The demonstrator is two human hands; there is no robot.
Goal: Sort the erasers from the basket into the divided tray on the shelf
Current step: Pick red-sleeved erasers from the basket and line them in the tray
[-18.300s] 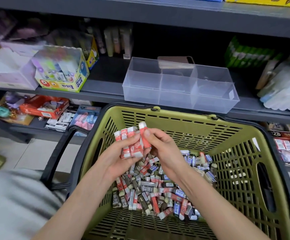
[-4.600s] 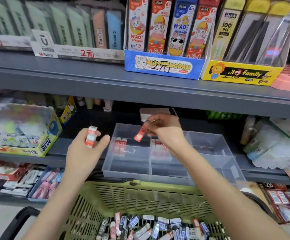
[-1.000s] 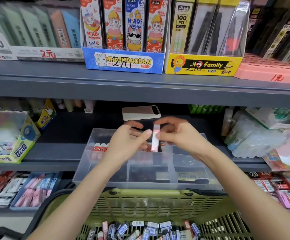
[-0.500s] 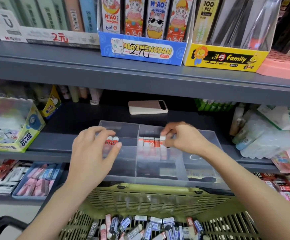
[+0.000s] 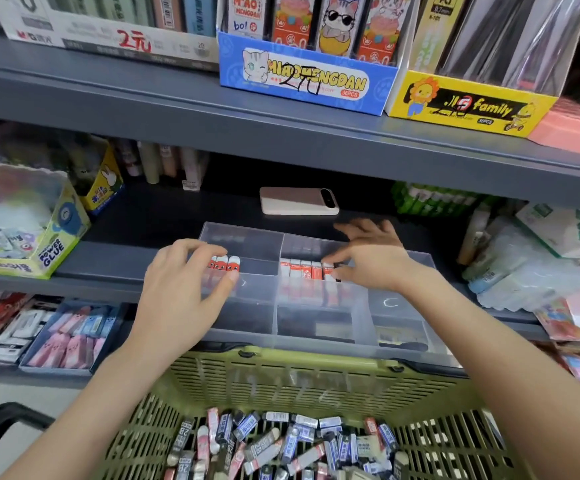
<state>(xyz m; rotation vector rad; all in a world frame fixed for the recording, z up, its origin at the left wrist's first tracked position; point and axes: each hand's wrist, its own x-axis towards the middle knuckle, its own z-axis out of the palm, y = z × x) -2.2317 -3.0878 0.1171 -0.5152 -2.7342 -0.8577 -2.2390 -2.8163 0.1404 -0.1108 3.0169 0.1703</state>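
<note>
Leftmost, the left hand (image 5: pixel 184 282) arches over three rounded, red-faced erasers (image 5: pixel 225 266) standing in the clear plastic tray (image 5: pixel 399 301) compartment beneath it, thumb and fingertips pinching them. Right of it, the right hand (image 5: pixel 373 259) pinches the last sleeved rectangular eraser (image 5: pixel 328 271) of a row. Below both wrists, loose erasers (image 5: pixel 281 441) fill the slotted olive basket (image 5: pixel 299 379).

Bright, even light falls from above the tray (image 5: pixel 243 317), deep shadow lies behind it, and edges far from it blur and bend.
</note>
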